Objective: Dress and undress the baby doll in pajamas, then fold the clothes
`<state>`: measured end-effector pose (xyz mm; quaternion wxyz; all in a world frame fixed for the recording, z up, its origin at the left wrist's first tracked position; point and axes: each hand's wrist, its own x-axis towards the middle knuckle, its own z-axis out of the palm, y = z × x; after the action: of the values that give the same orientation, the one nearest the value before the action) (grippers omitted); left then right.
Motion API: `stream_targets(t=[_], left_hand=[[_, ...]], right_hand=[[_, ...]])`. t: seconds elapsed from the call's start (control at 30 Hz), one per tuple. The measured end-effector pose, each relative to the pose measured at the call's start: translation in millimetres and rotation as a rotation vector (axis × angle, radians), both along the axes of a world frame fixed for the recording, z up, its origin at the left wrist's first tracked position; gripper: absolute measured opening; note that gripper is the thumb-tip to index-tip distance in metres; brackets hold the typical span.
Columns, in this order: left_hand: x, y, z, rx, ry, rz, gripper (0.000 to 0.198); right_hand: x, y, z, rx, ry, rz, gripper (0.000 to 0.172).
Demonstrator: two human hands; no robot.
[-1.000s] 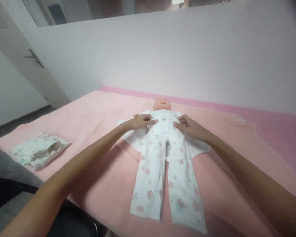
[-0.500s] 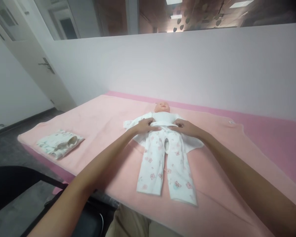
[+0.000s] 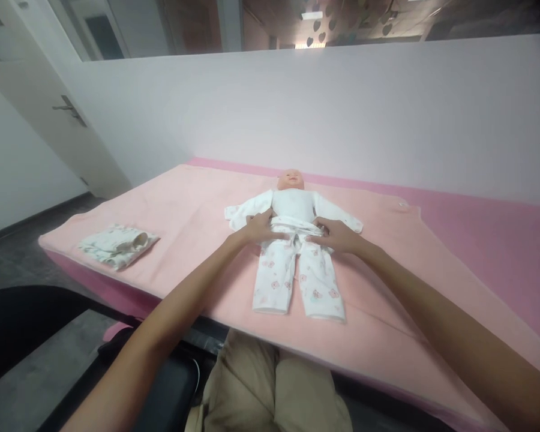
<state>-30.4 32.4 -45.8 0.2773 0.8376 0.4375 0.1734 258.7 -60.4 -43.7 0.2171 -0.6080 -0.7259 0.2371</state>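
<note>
A baby doll lies on its back on the pink blanket, head toward the wall. It wears a white long-sleeved top with the sleeves spread out. White baby trousers printed with small pink figures cover its legs, which are hidden inside. At the left side of the waistband my left hand is closed, thumb and fingers pinching the cloth. On the opposite side my right hand grips the same waistband. Between both hands the waistband lies bunched across the doll's belly.
Folded printed baby clothes lie on the blanket at the left. A black chair stands at the lower left by the table edge. A white wall rises behind the table, and a door is at the far left.
Both hands have drawn the trousers up toward the doll's belly, so the trouser legs end farther from the near edge. The top's right sleeve now shows spread out. The camera view has shifted somewhat.
</note>
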Motion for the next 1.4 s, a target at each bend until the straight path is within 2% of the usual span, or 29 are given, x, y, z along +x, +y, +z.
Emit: stream_targets(t=[0.17, 0.27, 0.37, 0.43, 0.5, 0.57, 0.83, 0.93, 1.03, 1.17, 1.4], left_hand=[[7.0, -9.2, -23.6, 0.003, -0.145, 0.067, 0.057], [9.3, -19.4, -32.0, 0.041, -0.183, 0.110, 0.052], [9.1, -31.4, -31.0, 0.046, -0.143, 0.146, 0.058], [7.6, -37.7, -27.8, 0.002, -0.090, 0.140, 0.072], [5.7, -41.6, -25.1, -0.051, -0.051, 0.120, 0.087], [4.5, -43.3, -24.1, -0.071, -0.038, 0.108, 0.094], [5.3, -41.2, -32.2, 0.028, -0.082, 0.103, 0.065], [4.0, -41.2, -33.0, 0.056, -0.073, 0.080, 0.058], [2.2, -43.5, -29.9, 0.046, -0.047, 0.068, 0.058], [-4.1, -46.8, -23.7, -0.038, 0.002, 0.063, 0.066], [-18.0, -44.7, -18.2, -0.173, 0.069, -0.046, 0.105]], right_hand=[[-7.4, -13.0, -9.5, 0.049, 0.022, -0.065, 0.056], [-9.0, -21.2, -7.4, 0.014, -0.001, -0.097, 0.058], [-8.9, -28.4, 2.4, -0.099, -0.013, -0.067, 0.066], [-8.7, -31.9, 9.2, -0.170, -0.021, -0.035, 0.075], [-9.1, -33.6, 12.3, -0.200, -0.034, -0.031, 0.082], [-10.6, -33.6, 10.0, -0.178, -0.037, -0.055, 0.082], [-20.8, -38.8, -16.4, -0.007, 0.038, -0.095, 0.062], [-20.9, -44.5, -15.7, -0.009, 0.062, -0.092, 0.059], [-16.9, -47.5, -10.1, -0.081, 0.046, -0.072, 0.061], [-10.5, -47.5, -2.0, -0.150, -0.053, -0.004, 0.073], [-10.9, -45.7, -2.0, -0.177, -0.068, 0.009, 0.080]])
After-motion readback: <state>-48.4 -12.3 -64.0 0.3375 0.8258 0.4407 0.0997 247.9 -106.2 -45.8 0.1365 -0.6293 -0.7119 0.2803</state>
